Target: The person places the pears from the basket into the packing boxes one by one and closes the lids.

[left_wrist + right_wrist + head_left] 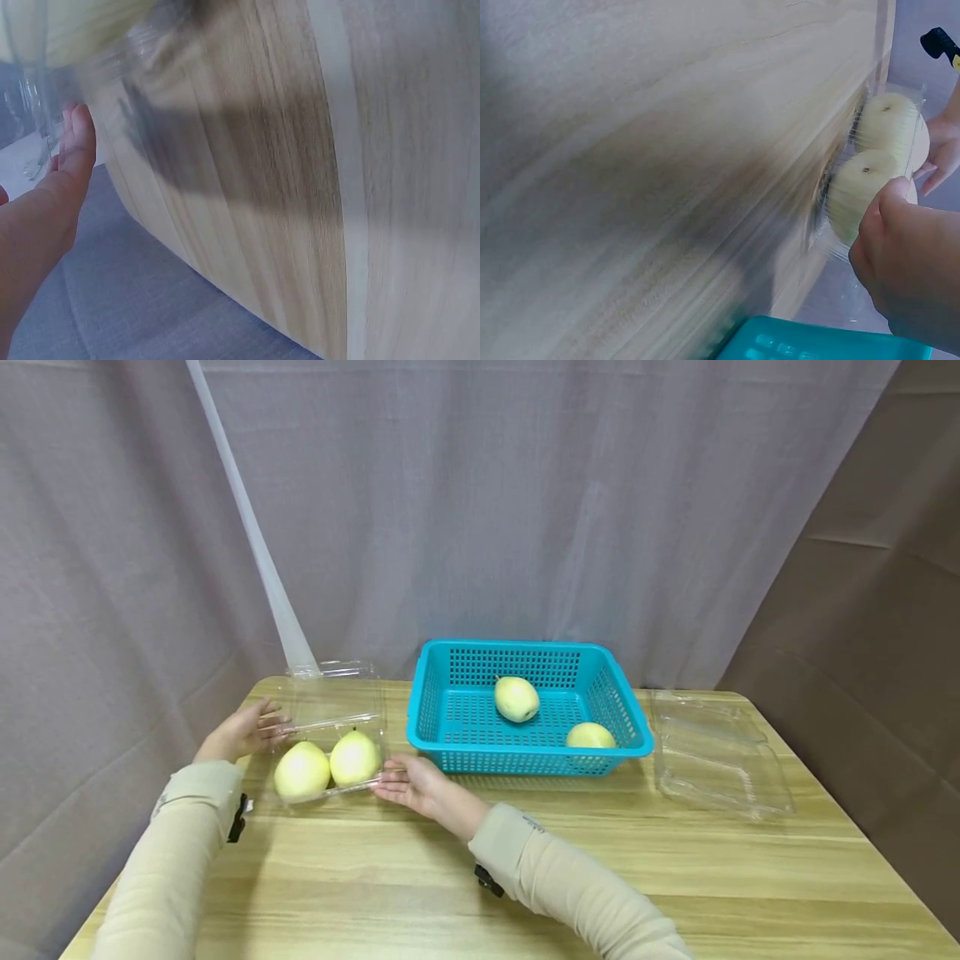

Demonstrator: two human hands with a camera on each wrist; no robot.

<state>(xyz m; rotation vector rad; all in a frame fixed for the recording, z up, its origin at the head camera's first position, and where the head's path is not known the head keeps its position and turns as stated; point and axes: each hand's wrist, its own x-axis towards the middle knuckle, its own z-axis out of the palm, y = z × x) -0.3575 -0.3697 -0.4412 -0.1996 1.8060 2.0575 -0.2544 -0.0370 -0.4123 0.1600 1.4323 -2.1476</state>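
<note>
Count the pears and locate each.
4: one pear and another pear side by side in the left clear container; a third pear around the middle of the blue basket, a fourth pear near its front right corner.

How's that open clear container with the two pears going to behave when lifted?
The clear container looks thin-walled, so it may flex when squeezed. The two pears are rounded, so they could roll or shift if it tilts. The open lid extends beyond them, so it might flap.
</note>
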